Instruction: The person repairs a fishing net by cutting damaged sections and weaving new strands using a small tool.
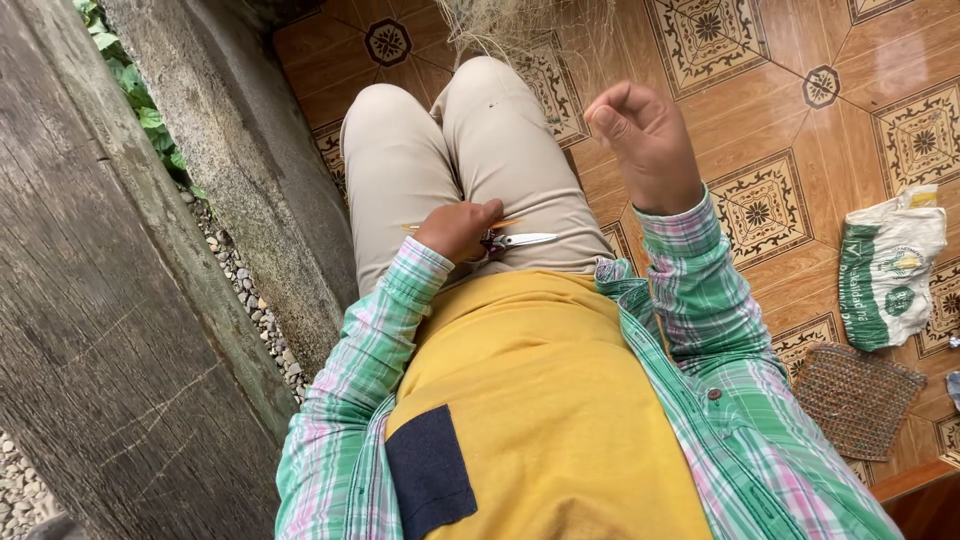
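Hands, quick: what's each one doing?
Left hand: closed on small scissors and a thin orange stick, resting on the lap.
Right hand: raised, fingers curled; anything pinched cannot be told.

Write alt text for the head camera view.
A seated person's left hand rests on their lap holding scissors and a thin stick, while the right hand is raised, loosely closed, over a patterned tile floor.

A seated person in beige trousers (450, 150) rests the left hand (458, 230) on the lap, gripping small silver metal scissors (515, 240) and a thin orange stick (505, 223). Right of the trousers, the raised right hand (645, 140) pinches pale fine fibres (520, 25) above patterned brown floor tiles (800, 120).
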